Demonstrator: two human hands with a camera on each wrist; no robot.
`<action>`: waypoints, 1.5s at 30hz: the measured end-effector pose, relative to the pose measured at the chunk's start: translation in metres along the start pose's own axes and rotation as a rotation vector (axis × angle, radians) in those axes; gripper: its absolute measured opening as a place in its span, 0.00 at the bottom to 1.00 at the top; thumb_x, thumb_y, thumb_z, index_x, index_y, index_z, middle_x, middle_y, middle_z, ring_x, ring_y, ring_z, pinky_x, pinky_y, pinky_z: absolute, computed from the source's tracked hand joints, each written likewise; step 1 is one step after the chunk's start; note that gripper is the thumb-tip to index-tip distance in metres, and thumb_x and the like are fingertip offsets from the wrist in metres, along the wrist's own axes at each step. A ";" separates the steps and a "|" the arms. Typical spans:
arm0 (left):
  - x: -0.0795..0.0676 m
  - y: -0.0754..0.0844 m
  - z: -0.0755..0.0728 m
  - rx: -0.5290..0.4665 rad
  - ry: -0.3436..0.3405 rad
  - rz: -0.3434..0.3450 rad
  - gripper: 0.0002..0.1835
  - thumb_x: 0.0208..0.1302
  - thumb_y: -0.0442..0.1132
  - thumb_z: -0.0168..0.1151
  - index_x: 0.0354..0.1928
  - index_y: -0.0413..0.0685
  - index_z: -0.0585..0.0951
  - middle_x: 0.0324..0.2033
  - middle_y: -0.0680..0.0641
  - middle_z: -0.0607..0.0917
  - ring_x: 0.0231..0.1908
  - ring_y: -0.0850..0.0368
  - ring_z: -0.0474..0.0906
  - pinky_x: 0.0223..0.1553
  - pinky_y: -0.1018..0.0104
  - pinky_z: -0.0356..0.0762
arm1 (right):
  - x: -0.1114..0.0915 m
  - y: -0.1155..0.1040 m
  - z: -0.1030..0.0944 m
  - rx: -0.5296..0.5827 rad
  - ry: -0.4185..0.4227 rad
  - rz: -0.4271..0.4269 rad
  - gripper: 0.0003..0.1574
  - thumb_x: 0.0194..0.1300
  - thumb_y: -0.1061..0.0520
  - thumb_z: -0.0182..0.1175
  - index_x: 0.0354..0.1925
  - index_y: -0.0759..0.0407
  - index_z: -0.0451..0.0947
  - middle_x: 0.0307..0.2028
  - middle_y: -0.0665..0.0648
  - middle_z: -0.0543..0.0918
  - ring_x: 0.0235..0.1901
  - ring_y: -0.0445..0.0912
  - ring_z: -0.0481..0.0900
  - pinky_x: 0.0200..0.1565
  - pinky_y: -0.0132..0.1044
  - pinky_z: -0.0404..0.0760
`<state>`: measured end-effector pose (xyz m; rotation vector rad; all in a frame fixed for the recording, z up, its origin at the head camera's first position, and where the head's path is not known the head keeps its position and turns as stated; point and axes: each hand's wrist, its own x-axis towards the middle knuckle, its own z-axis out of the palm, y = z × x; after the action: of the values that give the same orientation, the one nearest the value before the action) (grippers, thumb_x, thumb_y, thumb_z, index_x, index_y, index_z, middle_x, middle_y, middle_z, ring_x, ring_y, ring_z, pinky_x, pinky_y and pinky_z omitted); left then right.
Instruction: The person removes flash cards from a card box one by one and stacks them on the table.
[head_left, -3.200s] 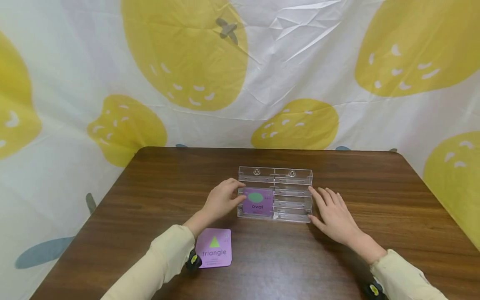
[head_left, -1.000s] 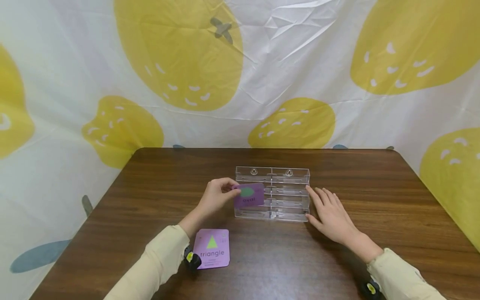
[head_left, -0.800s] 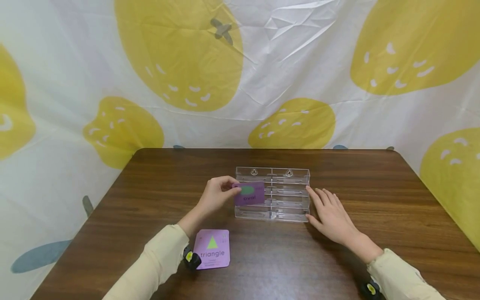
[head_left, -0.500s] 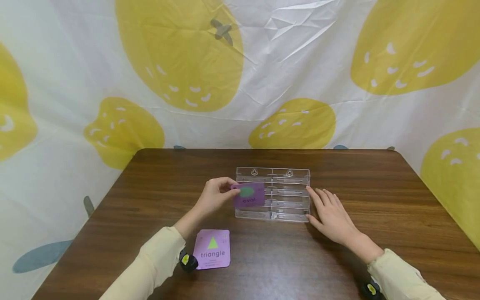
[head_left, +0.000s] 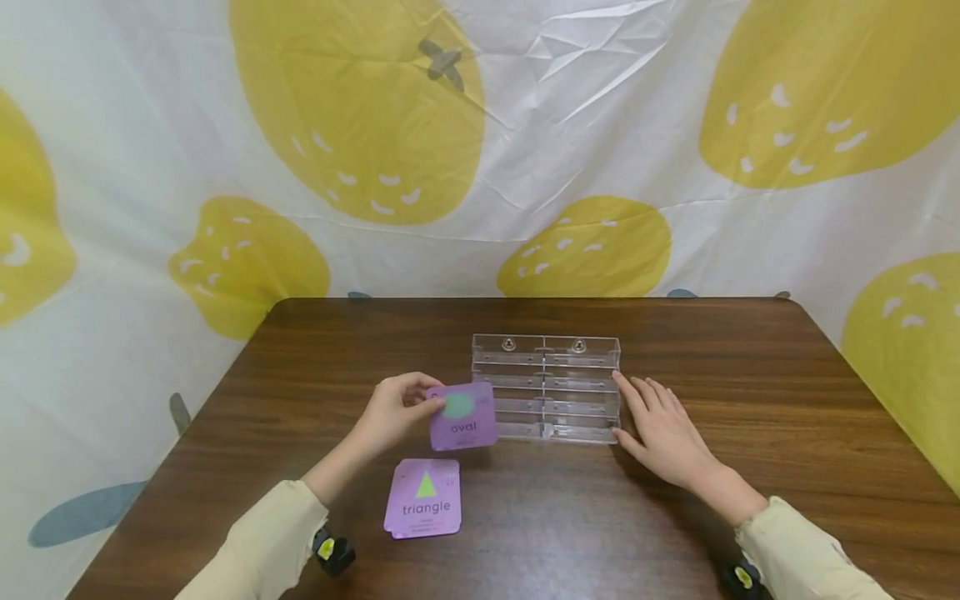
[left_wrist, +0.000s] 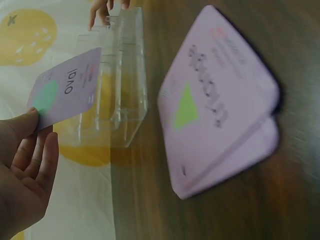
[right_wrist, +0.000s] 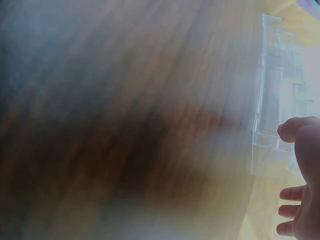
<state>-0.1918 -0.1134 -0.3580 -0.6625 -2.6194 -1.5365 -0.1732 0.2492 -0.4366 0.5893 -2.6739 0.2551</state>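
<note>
My left hand pinches a purple card by its upper left corner, thumb in front; it bears a green oval and the word "oval". The card is in the air, in front of the lower left of a clear plastic tiered rack. With fingers spread, my right hand touches the rack's right side. A small stack of purple cards lies on the table below the held card, the top one reading "triangle" with a green triangle. In the left wrist view, another card shows from under the top one.
The brown wooden table carries the rack and the stack. Behind it hangs a white curtain printed with yellow fruit. Both sleeves have a black wrist camera strapped on at the cuff.
The oval card has come out of the rack's left column in my left hand, then moved left and toward me, above the triangle stack. My right hand has stayed at the rack's side.
</note>
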 end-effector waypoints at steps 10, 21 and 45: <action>-0.022 -0.040 -0.008 -0.175 -0.048 -0.103 0.15 0.56 0.28 0.60 0.47 0.30 0.75 0.27 0.39 0.81 0.25 0.60 0.78 0.28 0.60 0.80 | 0.000 -0.001 -0.002 0.010 -0.020 0.011 0.47 0.55 0.52 0.62 0.66 0.64 0.51 0.54 0.72 0.67 0.55 0.67 0.62 0.55 0.61 0.60; -0.050 -0.065 -0.013 -0.207 -0.102 -0.144 0.17 0.58 0.29 0.59 0.48 0.27 0.74 0.29 0.37 0.82 0.26 0.62 0.78 0.26 0.62 0.80 | 0.000 0.000 -0.001 0.003 -0.011 0.001 0.48 0.54 0.52 0.63 0.66 0.64 0.51 0.53 0.72 0.67 0.55 0.67 0.62 0.54 0.62 0.61; -0.061 -0.082 -0.005 -0.145 -0.190 -0.235 0.17 0.56 0.31 0.62 0.46 0.28 0.76 0.30 0.40 0.82 0.27 0.55 0.79 0.24 0.65 0.79 | 0.000 0.000 -0.001 0.002 -0.006 0.000 0.48 0.54 0.52 0.63 0.66 0.63 0.52 0.53 0.72 0.68 0.55 0.67 0.61 0.54 0.62 0.61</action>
<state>-0.1680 -0.1737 -0.4380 -0.5497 -2.8327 -1.8264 -0.1734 0.2496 -0.4356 0.5923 -2.6800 0.2566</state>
